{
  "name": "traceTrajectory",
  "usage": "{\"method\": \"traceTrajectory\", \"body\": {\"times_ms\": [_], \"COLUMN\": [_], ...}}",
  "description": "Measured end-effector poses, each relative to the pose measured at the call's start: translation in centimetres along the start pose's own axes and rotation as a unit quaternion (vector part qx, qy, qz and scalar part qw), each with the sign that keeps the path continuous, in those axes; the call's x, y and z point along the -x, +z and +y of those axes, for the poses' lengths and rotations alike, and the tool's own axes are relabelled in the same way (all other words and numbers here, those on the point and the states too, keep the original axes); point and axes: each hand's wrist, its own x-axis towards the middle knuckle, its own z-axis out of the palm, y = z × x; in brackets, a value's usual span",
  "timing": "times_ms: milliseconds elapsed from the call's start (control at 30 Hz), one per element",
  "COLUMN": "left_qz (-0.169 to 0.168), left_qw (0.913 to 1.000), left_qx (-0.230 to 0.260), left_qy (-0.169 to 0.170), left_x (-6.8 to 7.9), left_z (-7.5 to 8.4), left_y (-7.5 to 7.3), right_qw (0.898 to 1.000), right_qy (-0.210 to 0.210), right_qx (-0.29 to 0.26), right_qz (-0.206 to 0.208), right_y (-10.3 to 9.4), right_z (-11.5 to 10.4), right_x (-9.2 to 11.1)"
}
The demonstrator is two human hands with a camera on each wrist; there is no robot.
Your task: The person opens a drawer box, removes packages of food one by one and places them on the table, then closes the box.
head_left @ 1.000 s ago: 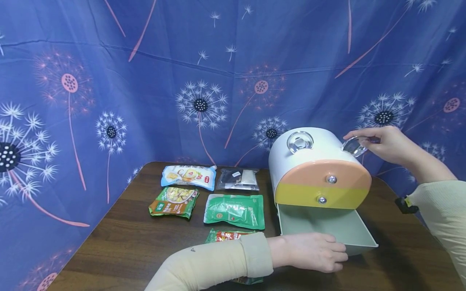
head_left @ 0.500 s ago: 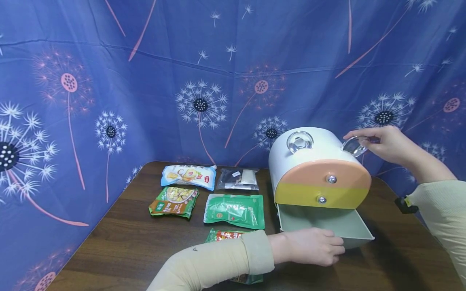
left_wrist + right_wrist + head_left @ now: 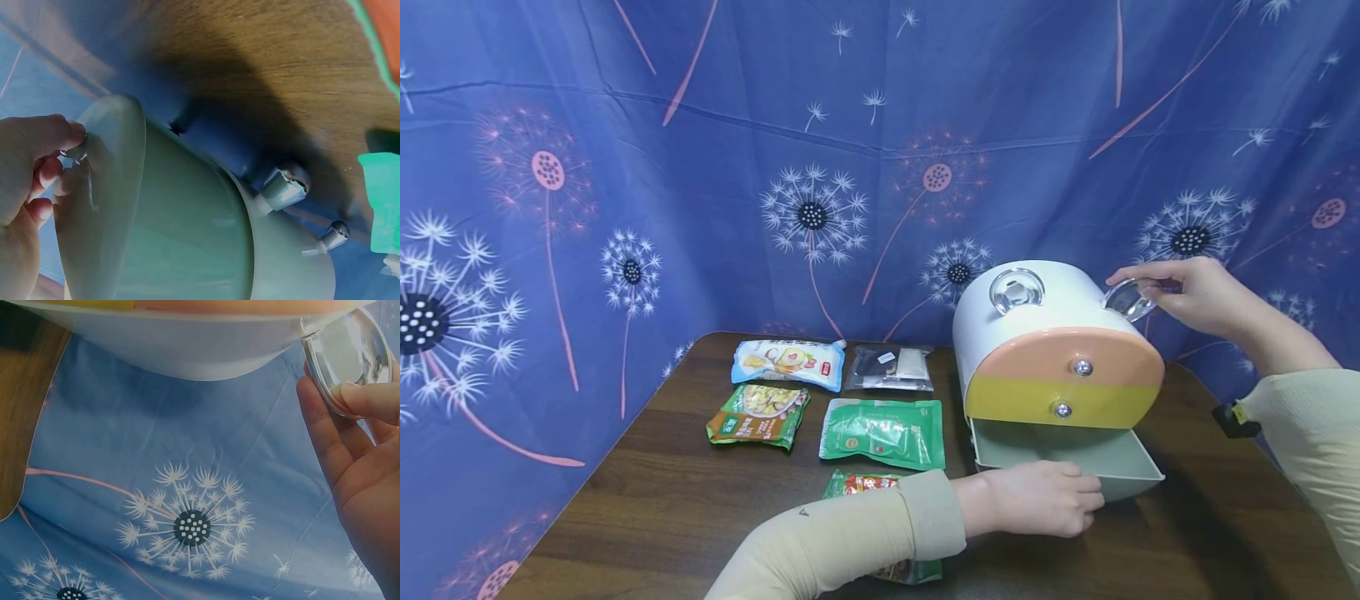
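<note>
A white rounded drawer cabinet (image 3: 1075,293) with orange and yellow drawer fronts stands at the right of the table. Its pale green bottom drawer (image 3: 1060,442) is partly pulled out. At that drawer's front is my left hand (image 3: 1043,500), pinching a small metal knob (image 3: 77,152) between thumb and fingers in the left wrist view. My right hand (image 3: 1208,302) grips the shiny silver ear-shaped disc (image 3: 350,355) on the cabinet's upper right, thumb on one face and fingers behind. A matching silver disc (image 3: 1017,290) on the upper left is untouched.
Left of the cabinet lie a green pouch (image 3: 883,433), an orange-green food packet (image 3: 760,415), a light blue packet (image 3: 790,363) and a clear bag with dark contents (image 3: 891,368). My left forearm partly covers another green packet (image 3: 865,485). Behind the table (image 3: 647,500) hangs a blue dandelion cloth (image 3: 715,208).
My left hand has pushed the green drawer farther into the cabinet, so less of it sticks out. My right hand stays on the silver disc.
</note>
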Motion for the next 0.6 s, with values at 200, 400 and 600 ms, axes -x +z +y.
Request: {"method": "traceTrajectory", "body": {"times_ms": [200, 400, 600], "left_qz": [-0.012, -0.024, -0.026], "left_qw": [0.9999, 0.9994, 0.999], "left_qx": [0.006, 0.017, 0.018], "left_qy": [-0.01, -0.017, -0.03], "left_x": [0.0, -0.12, -0.16], "left_z": [-0.18, -0.46, -0.8], "left_y": [-0.11, 0.23, 0.82], "right_qw": [1.0, 1.0, 1.0], "right_qy": [-0.005, -0.005, -0.011], "right_qx": [-0.004, -0.005, -0.001], "right_qz": [-0.002, -0.001, 0.006], "right_y": [-0.15, -0.14, -0.13], "right_z": [0.01, 0.04, 0.1], "right_x": [0.07, 0.09, 0.07]}}
